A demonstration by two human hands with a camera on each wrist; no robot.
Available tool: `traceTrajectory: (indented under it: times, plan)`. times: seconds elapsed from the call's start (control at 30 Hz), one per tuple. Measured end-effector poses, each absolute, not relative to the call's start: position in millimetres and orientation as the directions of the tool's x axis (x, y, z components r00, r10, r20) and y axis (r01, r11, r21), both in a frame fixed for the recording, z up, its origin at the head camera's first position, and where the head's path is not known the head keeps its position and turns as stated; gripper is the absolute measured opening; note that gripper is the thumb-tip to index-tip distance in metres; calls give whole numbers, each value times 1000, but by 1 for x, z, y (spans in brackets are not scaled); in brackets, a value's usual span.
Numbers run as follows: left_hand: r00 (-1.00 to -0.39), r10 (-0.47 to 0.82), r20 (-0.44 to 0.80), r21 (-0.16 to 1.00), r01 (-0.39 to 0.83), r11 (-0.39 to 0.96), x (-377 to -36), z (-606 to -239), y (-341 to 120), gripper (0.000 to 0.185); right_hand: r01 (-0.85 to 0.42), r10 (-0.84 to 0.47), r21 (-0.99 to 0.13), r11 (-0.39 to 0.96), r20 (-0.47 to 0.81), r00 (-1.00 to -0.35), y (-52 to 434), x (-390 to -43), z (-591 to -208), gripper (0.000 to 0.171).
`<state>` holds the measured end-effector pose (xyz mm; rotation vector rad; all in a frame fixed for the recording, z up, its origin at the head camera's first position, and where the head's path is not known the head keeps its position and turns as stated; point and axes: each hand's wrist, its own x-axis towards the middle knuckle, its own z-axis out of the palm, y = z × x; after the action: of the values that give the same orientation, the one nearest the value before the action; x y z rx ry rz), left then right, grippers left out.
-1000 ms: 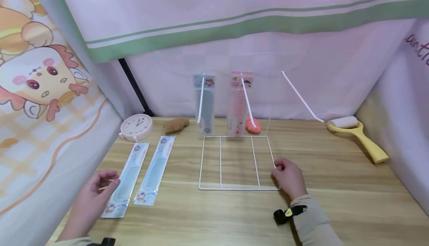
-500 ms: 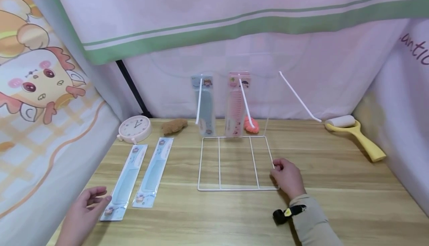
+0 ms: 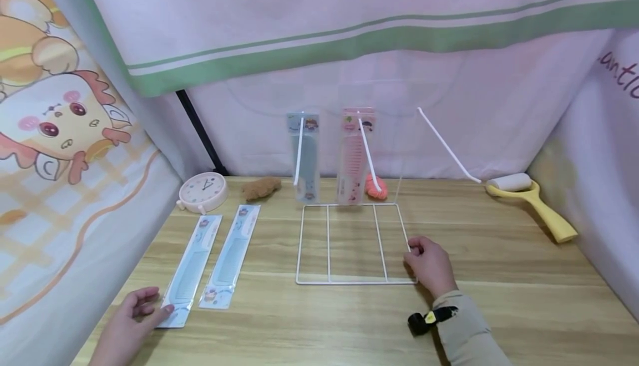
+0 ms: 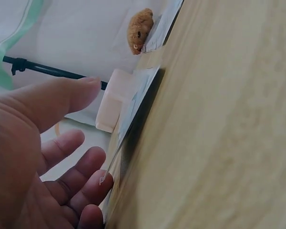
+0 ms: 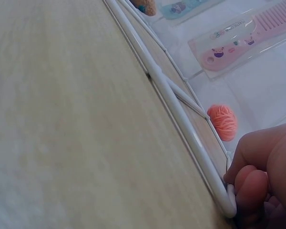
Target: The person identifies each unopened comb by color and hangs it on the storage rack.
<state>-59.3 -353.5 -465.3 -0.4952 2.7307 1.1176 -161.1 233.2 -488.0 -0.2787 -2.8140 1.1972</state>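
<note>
My left hand [image 3: 131, 321] is at the near end of a packaged blue comb [image 3: 187, 274] lying on the table. Its thumb overlaps the packet in the head view. In the left wrist view, the packet's edge [image 4: 128, 121] meets a fingertip, and thumb and fingers are spread apart. A second packaged blue comb [image 3: 231, 263] lies just to the right. My right hand [image 3: 431, 263] pinches the right side of a display rack's white wire base [image 3: 356, 283]. From the rack's hooks hang a packaged blue comb [image 3: 306, 158] and a packaged pink comb [image 3: 353, 161].
The third hook [image 3: 449, 144], at the right, carries nothing. Along the back sit a pink alarm clock [image 3: 203, 191], a brown plush toy [image 3: 262, 188] and a coral yarn bundle [image 3: 376, 187]. A yellow-handled lint roller [image 3: 544, 205] lies far right. Curtains enclose the table.
My left hand has moved down toward the near end of the leftmost packet, and its thumb now lies over it. The right hand has kept its grip on the rack.
</note>
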Motion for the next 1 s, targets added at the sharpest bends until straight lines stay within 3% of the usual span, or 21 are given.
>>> traceTrajectory:
  times: [0.4,1.0]
  plan:
    - [-985,-134,-107,503,-170,847,-58,-473,-350,100,158,200,-720,676,-28,-979,233,-161,-488,34]
    - [-941,-199,-274,446,-307,841,-61,-463,-354,83,149,190,-717,681,-23,-982,232,-159,-484,34]
